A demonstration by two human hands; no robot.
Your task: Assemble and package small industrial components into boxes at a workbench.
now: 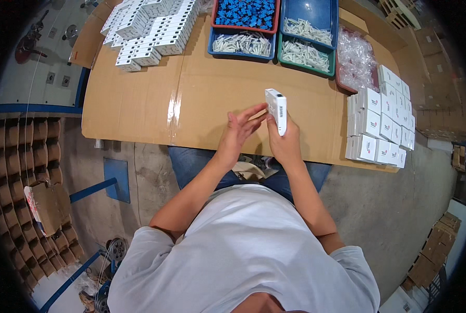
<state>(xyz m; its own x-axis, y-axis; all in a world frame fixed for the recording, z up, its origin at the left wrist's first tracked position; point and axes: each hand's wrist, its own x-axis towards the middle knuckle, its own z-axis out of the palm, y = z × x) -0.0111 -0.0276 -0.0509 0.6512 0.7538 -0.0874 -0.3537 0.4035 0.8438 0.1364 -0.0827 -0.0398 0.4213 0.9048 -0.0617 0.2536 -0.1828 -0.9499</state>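
- The right hand [286,143] is clamped on a small white carton [277,109], gripping its near end between thumb and fingers; the carton stands on its narrow side, tipped upward, with a dark mark at its far end.
- The left hand [234,134] is loosely spread, its fingers reaching toward the carton's left face; whether the fingertips touch it cannot be told. The two hands are near each other but apart.
- Under and beyond both hands lies a brown cardboard sheet [212,104], a strip of clear tape [174,112] running along it left of the left hand.
- Well beyond the left hand, to its left, stand stacked white cartons with dark marks [162,31].
- Straight ahead of the hands, a red tray [243,28] holds blue plastic pieces [246,13]; just nearer, a blue tray [238,55] holds slim white pieces [242,44].
- Ahead and right of the right hand, another blue tray [308,13] overlaps a green tray [306,71]; both contain similar white pieces.
- Farther right, clear plastic wrappers [355,60] fill a reddish tray.
- Well to the right of the right hand, white cartons with small printed marks [381,120] form a stepped pile near the sheet's edge.
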